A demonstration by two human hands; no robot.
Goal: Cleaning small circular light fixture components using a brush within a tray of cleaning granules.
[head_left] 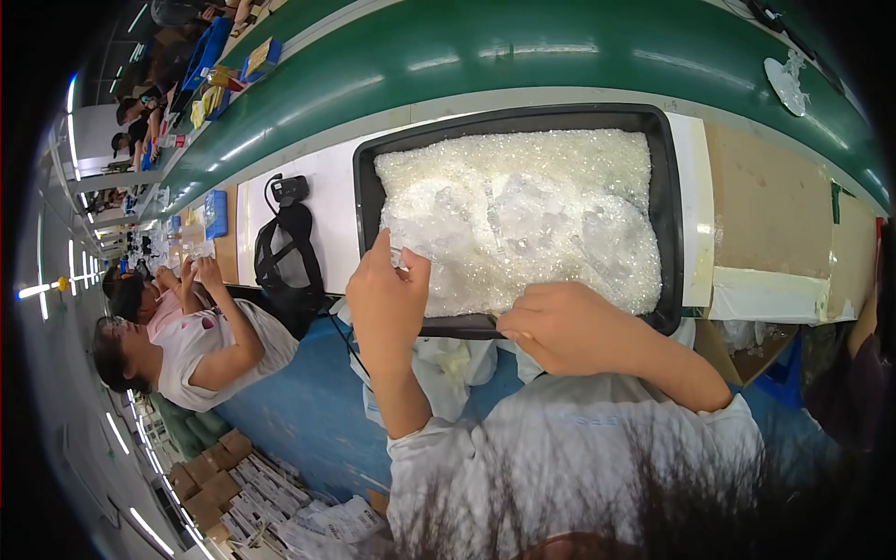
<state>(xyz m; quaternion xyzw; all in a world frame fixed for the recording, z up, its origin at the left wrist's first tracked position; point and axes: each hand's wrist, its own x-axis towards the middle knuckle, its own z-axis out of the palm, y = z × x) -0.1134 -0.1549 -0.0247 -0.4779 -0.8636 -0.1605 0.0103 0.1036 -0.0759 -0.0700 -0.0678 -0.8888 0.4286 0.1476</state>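
A black tray is filled with small, clear, glittering pieces. Several paler clear shapes, like thin plastic, lie on the heap; I cannot make out their kind. Over the tray's left side, my left hand is closed, with a small clear piece between thumb and forefinger. My right hand is at the tray's near rim, its fingers curled together. What those fingers hold, if anything, is hidden.
A black strap harness with a small device lies left of the tray. Behind runs a green belt, with a white disc and clear plastic on it at right. Cardboard covers the right bench. A co-worker sits at left.
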